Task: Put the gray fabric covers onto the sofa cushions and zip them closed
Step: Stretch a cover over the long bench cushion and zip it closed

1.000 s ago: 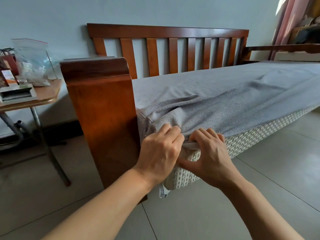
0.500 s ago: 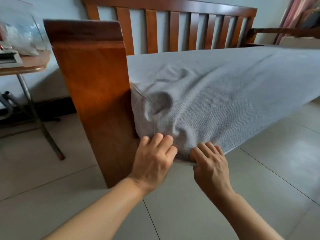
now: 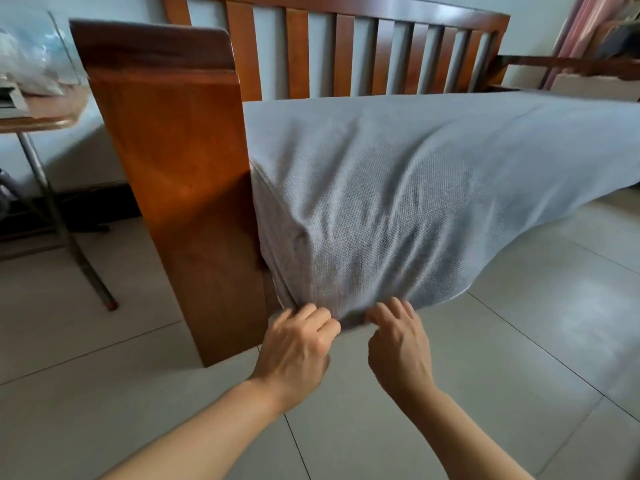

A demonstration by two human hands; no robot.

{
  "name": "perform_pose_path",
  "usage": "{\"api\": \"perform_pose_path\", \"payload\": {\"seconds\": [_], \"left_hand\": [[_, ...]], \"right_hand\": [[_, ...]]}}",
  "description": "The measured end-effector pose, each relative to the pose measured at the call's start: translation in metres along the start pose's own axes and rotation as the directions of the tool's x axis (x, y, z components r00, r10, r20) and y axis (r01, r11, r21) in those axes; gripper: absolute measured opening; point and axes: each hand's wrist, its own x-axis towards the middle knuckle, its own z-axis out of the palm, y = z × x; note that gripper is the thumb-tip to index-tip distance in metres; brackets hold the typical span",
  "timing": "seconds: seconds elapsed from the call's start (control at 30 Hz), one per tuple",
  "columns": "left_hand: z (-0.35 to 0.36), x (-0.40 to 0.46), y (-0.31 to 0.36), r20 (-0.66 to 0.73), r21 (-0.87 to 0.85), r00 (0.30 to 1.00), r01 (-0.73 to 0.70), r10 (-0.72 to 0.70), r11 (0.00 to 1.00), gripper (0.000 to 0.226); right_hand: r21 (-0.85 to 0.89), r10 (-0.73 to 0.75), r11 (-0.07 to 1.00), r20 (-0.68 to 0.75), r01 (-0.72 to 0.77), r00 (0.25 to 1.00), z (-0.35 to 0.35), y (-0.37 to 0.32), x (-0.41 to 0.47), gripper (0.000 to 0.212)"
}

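Pale, glossy floor tiles (image 3: 104, 393) with thin dark joints fill the foreground, under a plain light wall. At far left a round-edged wooden table (image 3: 41, 114) on a metal leg carries a clear crinkled plastic bag (image 3: 31, 64) and a flat boxy item at the frame edge; any print on them is too blurred to read. Next comes the sofa's arm (image 3: 173, 174), a broad slab of reddish-brown polished wood with a rounded top, and behind it a back (image 3: 346, 53) of upright wooden slats under a straight rail. Just beside the arm, touching its inner face, the gray cover (image 3: 415, 188) lies over the long seat cushion: a coarse, nubbly weave, smooth on top, creased and bunched at the near corner, its lower hem hanging over the front edge. The cushion itself is hidden beneath it. The left hand (image 3: 298, 344) has its fingers curled together, gripping the hem right at the corner by the arm. The right hand (image 3: 398, 344) sits just beside it, fingers bent and close together, pinching the same hem. No zip is visible. At far right, a pink curtain (image 3: 581, 32) hangs past a second wooden arm.
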Motion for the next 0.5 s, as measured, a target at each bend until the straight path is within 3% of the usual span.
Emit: {"api": "perform_pose_path", "payload": {"seconds": [0.07,0.1,0.13,0.2,0.27,0.3,0.33,0.4,0.5], "left_hand": [[-0.002,-0.004,0.004,-0.057,-0.157,0.97,0.223,-0.234,0.962,0.011],[-0.004,-0.004,0.005,-0.086,-0.248,0.909,0.376,-0.407,0.892,0.011],[-0.009,0.001,0.006,-0.077,-0.343,0.801,0.538,-0.594,0.77,0.011],[-0.013,0.014,0.001,0.047,-0.492,0.472,0.778,-0.88,0.391,0.011],[-0.005,0.024,-0.011,0.262,-0.524,0.159,0.852,-0.952,-0.002,0.011],[0.001,0.028,-0.017,0.356,-0.531,0.067,0.836,-0.932,-0.143,0.02],[0.005,0.031,-0.021,0.436,-0.555,0.02,0.793,-0.9,-0.251,0.026],[0.01,0.037,-0.022,0.558,-0.6,-0.01,0.686,-0.83,-0.412,0.027],[0.01,0.048,-0.017,0.645,-0.569,-0.063,0.625,-0.762,-0.534,0.025]], "right_hand": [[0.198,0.273,0.942,0.023,-0.272,0.962,-0.002,0.0,-0.005,0.029],[0.286,0.426,0.861,0.046,-0.42,0.904,-0.004,0.003,-0.004,0.029],[0.378,0.581,0.728,0.101,-0.572,0.807,-0.008,0.005,0.0,0.028],[0.565,0.766,0.28,0.356,-0.776,0.536,-0.016,0.008,0.015,0.042],[0.614,0.689,-0.175,0.635,-0.77,0.35,-0.019,0.004,0.029,0.055],[0.585,0.609,-0.344,0.734,-0.734,0.3,-0.02,-0.002,0.033,0.06],[0.546,0.534,-0.463,0.801,-0.698,0.271,-0.017,-0.008,0.035,0.062],[0.506,0.458,-0.591,0.852,-0.628,0.255,-0.012,-0.019,0.038,0.059],[0.581,0.531,-0.632,0.807,-0.513,0.259,0.0,-0.03,0.043,0.043]]}}
